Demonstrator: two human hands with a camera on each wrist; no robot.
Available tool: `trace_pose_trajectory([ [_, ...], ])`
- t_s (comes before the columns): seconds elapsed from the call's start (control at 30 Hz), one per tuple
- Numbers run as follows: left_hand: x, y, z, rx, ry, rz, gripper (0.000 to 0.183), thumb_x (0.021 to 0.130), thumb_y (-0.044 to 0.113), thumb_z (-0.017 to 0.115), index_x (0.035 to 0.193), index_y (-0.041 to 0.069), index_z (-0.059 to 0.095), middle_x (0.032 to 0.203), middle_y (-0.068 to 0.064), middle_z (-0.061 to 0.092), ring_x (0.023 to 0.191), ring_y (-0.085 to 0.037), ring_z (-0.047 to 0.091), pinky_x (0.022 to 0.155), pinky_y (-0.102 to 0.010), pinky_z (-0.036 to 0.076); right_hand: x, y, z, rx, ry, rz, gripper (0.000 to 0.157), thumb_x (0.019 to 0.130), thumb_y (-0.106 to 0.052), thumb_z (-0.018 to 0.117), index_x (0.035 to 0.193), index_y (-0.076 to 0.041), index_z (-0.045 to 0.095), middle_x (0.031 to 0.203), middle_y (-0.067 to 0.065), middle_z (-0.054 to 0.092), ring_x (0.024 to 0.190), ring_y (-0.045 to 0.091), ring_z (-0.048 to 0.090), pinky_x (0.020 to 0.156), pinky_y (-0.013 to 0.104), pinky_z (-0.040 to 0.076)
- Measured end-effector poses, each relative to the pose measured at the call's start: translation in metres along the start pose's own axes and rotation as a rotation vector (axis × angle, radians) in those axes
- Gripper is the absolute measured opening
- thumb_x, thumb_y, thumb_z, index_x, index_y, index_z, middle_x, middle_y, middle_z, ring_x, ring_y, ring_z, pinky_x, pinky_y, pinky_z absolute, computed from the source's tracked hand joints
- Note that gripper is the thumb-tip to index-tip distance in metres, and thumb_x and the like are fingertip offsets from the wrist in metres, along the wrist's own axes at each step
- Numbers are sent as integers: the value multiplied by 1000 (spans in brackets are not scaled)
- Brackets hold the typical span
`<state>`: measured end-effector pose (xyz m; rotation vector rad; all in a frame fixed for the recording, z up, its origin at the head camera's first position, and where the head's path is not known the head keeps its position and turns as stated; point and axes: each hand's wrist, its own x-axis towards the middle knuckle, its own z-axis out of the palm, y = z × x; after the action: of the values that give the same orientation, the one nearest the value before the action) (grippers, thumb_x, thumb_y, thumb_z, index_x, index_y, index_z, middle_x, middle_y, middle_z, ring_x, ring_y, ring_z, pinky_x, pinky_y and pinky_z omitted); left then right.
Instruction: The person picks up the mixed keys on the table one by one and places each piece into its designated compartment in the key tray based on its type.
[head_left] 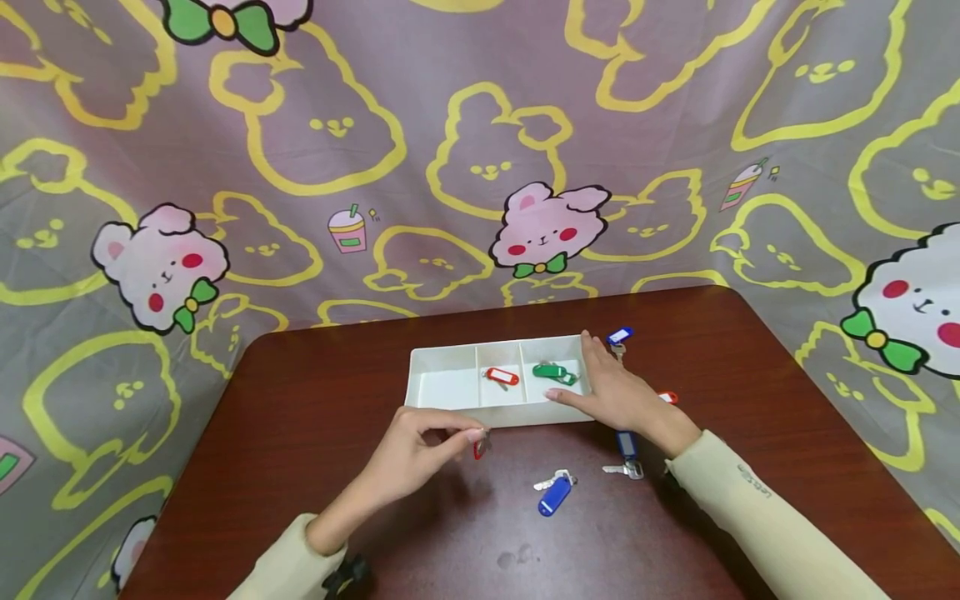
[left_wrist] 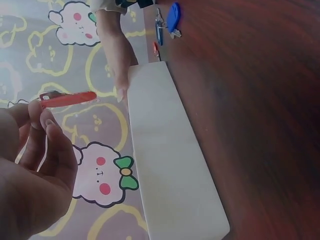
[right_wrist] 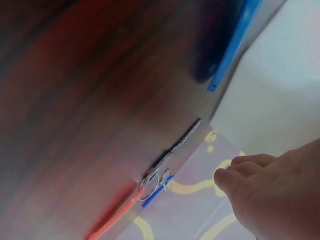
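Pinching a red plastic key tag (head_left: 478,450), the left hand (head_left: 416,454) hovers beside a rectangular white three-compartment tray (head_left: 444,388); the right hand (head_left: 621,393), fingers straight, touches its right end.

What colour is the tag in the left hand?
Red: the tag shows best in the left wrist view.

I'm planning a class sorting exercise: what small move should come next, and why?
Probably, the left hand should carry the red plastic key tag it pinches over the white rectangular tray's front wall into the middle compartment: another red plastic key tag lies there, while green plastic key tags lie in the right compartment. The right hand touches the tray's right end.
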<state>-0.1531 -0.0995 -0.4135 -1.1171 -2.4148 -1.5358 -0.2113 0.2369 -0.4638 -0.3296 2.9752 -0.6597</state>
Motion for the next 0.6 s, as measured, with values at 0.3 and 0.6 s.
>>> trace_pose_trajectory([
  [0.3, 9, 0, -3, 35, 25, -14, 8, 97, 18, 77, 98, 17, 85, 79, 5, 78, 66, 2, 62, 57, -20, 55, -1, -1, 0, -29, 12, -15, 127, 90, -85, 51, 166, 5, 6, 176, 27, 9, 163, 47, 13, 128, 61, 26],
  [0.6, 21, 1, -8, 55, 50, -34, 9, 96, 16, 78, 101, 16, 85, 78, 4, 77, 61, -2, 63, 57, -24, 56, -1, -3, -3, -126, 44, -45, 125, 91, -84, 52, 166, 6, 9, 175, 28, 9, 164, 47, 10, 131, 60, 20],
])
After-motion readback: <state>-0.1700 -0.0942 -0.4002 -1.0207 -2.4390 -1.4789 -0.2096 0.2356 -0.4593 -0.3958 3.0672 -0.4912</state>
